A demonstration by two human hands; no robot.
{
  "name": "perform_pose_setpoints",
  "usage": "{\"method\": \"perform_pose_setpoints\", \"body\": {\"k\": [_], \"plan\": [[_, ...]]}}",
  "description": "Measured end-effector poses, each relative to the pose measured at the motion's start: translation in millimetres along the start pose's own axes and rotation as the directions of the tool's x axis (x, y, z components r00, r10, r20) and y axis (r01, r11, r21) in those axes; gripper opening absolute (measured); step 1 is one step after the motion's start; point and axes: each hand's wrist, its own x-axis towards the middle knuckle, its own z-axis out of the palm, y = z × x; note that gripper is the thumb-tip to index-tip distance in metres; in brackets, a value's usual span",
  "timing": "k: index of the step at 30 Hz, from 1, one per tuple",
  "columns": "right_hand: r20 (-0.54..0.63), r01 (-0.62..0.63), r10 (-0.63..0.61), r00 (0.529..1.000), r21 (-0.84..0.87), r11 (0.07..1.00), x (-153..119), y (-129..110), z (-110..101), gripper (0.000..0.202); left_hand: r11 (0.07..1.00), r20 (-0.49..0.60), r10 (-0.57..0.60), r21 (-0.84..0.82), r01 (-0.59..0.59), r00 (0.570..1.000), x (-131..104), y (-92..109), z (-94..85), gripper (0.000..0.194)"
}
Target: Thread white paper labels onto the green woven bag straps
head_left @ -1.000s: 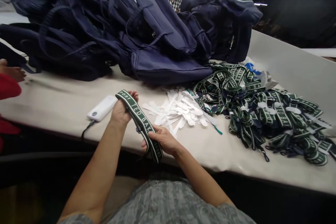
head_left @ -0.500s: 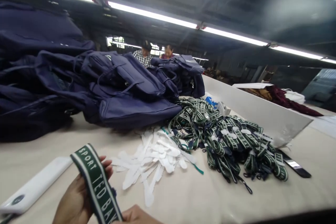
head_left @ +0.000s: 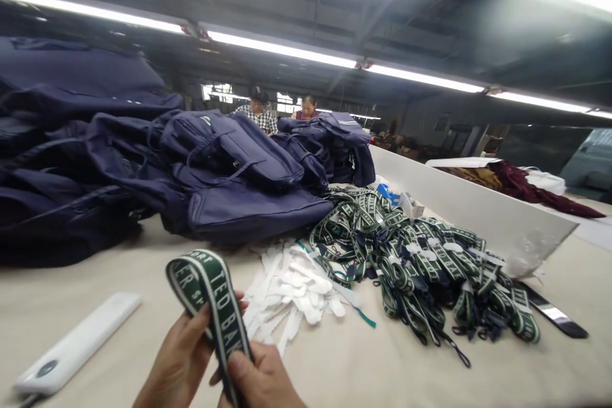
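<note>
The strap [head_left: 210, 296] is dark green with white lettering and edge stripes; the backpacks [head_left: 229, 185] are navy, the tabletop [head_left: 382, 370] beige.

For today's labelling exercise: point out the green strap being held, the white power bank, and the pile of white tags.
green strap [head_left: 210, 287], head view, on its folded loop
white power bank [head_left: 79, 343], head view, mid-casing
white tags [head_left: 296, 287], head view, pile's middle

Only the two hands show, at the bottom edge. The left hand [head_left: 179, 357] is bare, with no ring, glove or sleeve in view. The right hand [head_left: 261, 379] is bare too, its thumbnail short and unpainted.
</note>
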Motion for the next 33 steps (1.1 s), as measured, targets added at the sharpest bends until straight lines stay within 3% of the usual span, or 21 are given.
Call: {"method": "perform_pose_setpoints", "body": {"k": [2,6,11,15,22,29,33], "plan": [[0.034,0.027,-0.027,0.999,0.022,0.999,0.5,-5.8,0.8,0.07,0.995,0.029,0.044,0.093,-0.046,0.999,-7.1,-6.6,5.3,0.054],[0.061,0.005,-0.006,0.998,0.028,1.0,-6.0,-8.2,-0.4,0.06,0.987,0.09,0.139,0.071,-0.146,0.986,-6.2,-2.5,4.5,0.041],[0.152,-0.162,0.143,0.978,0.12,0.98,-15.8,13.6,-4.2,0.053,0.973,-0.074,0.224,-0.047,-0.227,0.972,5.1,16.4,-8.3,0.016],[0.271,-0.261,0.208,0.94,0.178,0.949,-15.9,25.6,-9.5,0.05,0.984,-0.182,0.128,-0.096,-0.147,0.975,15.5,35.6,-8.3,0.031],[0.329,-0.309,0.234,0.915,0.195,0.931,0.9,13.7,-26.2,0.046,0.989,-0.18,-0.031,-0.15,0.004,0.983,46.1,50.8,-10.1,0.04],[0.449,-0.407,0.321,0.834,0.108,0.907,7.8,28.1,-39.9,0.055,0.992,-0.191,0.02,-0.122,-0.044,0.981,48.9,50.1,-14.3,0.033],[0.535,-0.444,0.334,0.776,0.087,0.892,12.0,25.1,-41.6,0.068,0.987,-0.1,0.152,-0.041,-0.157,0.983,36.7,55.2,-7.2,0.035]]}}
